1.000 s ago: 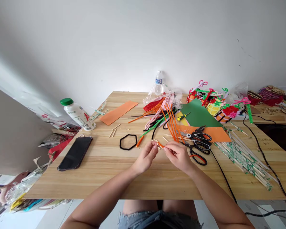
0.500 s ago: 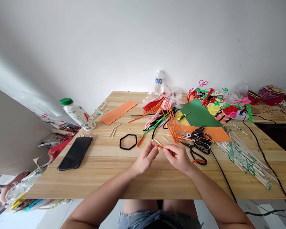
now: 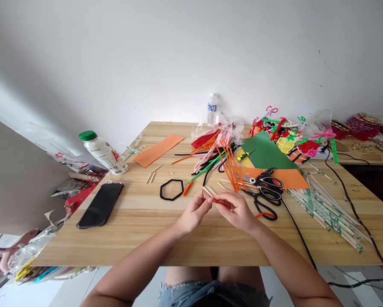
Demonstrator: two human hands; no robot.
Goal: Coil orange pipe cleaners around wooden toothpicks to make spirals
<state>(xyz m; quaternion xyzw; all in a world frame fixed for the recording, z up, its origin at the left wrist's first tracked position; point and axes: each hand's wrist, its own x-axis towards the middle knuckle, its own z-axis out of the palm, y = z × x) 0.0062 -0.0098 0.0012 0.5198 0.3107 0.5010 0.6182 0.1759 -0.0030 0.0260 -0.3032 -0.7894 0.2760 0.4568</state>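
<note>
Head view showed both hands working just above the near half of the wooden counter (image 3: 153, 245). The left hand's (image 3: 194, 212) fingers were closed on a little bunch of short sticks (image 3: 211, 191), while those of the right hand (image 3: 237, 209) pinched an orange pipe cleaner (image 3: 220, 202) against it. The upper stick tips were bare and orange showed lower down, so the binding looked partly done; the fingers hid how far it went. Left of them lay a phone (image 3: 100, 205). Slightly farther off, scissors (image 3: 255, 205) rested on the right, and a tight orange coil (image 3: 187, 189) sat beside a black six-sided loop (image 3: 170, 199), both seemingly shaped but joined to nothing. Beyond were loose cut sticks (image 3: 152, 175), unused straight orange stems (image 3: 230, 167), orange paper (image 3: 159, 150) and green paper (image 3: 264, 154). At the back right stood decorated little baskets (image 3: 301, 154), apparently finished, with a water bottle (image 3: 212, 108) by the wall.
</note>
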